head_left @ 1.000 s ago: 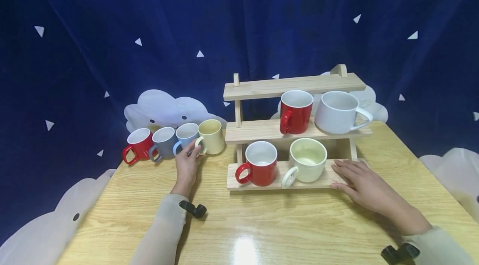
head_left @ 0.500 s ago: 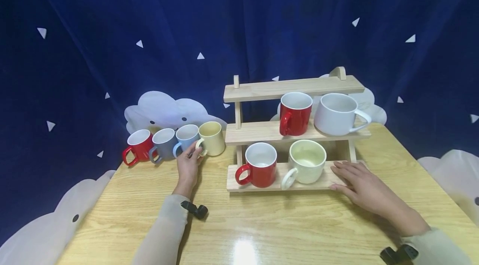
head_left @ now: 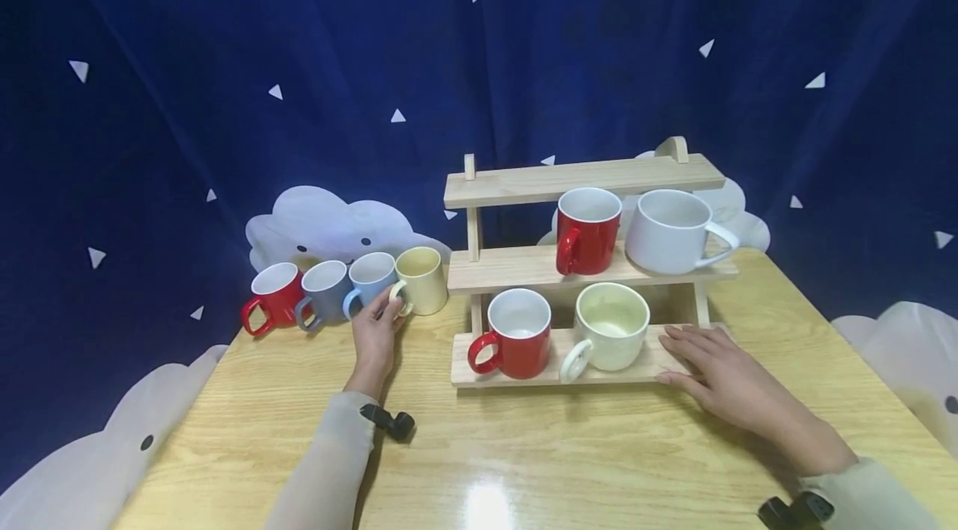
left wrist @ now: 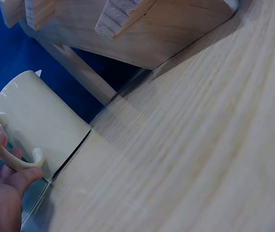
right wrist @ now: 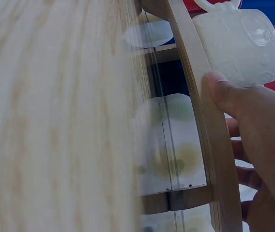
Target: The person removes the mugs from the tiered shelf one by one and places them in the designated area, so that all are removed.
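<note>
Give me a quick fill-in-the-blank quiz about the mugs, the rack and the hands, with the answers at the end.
1. The left hand holds the yellow mug by its ____.
2. The right hand rests on the ____ tier of the wooden rack.
3. On the rack's middle tier, the white mug stands beside a ____ mug.
4. The light blue mug stands between the gray mug and the ____ mug.

Missing words: handle; bottom; red; yellow.

Pale-yellow mug point(head_left: 425, 284): upright on surface point(head_left: 569, 447), just left of wooden rack point(head_left: 516, 266), handle front-left, pinched in left grip point(head_left: 372, 339). Rack: pale, three-tiered, standing upright, lowest board touched by right grip point(head_left: 729, 372).
</note>
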`<state>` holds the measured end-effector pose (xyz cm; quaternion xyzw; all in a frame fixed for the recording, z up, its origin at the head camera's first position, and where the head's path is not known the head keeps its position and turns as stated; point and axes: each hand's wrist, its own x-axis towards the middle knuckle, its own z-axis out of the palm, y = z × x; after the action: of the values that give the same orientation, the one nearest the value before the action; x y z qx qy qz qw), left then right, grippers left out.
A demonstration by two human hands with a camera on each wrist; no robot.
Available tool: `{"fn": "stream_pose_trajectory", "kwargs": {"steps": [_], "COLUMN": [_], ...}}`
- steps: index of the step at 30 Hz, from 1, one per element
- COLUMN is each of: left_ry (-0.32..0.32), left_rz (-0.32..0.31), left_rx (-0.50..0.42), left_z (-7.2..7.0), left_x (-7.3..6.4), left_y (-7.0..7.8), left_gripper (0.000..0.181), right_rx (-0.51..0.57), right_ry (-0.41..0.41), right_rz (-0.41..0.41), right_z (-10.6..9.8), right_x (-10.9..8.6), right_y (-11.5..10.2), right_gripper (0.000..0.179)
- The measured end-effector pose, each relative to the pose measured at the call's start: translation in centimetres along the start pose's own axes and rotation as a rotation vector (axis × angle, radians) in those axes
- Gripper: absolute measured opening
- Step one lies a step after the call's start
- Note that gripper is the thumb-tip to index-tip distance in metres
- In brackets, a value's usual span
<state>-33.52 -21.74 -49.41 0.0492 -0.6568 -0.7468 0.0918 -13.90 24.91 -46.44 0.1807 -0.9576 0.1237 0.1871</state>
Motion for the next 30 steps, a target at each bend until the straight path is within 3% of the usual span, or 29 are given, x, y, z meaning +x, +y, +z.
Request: {"fn": "stream_pose_trajectory", "kwargs": {"steps": [8,20,24,30], "left_ry": [-0.035,-0.029,-0.055,-0.077], "left_rz": [-0.008,0.083,0.123,0.213], "left_rx": [0.029,0.346,0.425,0.524], "left_z": [-0.4,-1.0,-1.2,-1.2], "left_x": [0.1,0.0,0.1,-0.5], "left_y": [0.0,0.5,1.4,3.9], "left_gripper": [0.036,0.036,0.035,0.034], "right_rx": [0.001,-0.003,-0.005,0.001], "right_ry": [0.015,0.035,0.027,0.016], "right_rz": [-0.007,-0.018,-0.016,-0.024], "right_z": [0.1,0.2,0.1,0.0], "right_x": [0.0,-0.3,-0.3,-0.1], "right_y": [0.1,0.1,0.0,0.1], "right_gripper": [0.057,0.057,0.058,0.059]}}
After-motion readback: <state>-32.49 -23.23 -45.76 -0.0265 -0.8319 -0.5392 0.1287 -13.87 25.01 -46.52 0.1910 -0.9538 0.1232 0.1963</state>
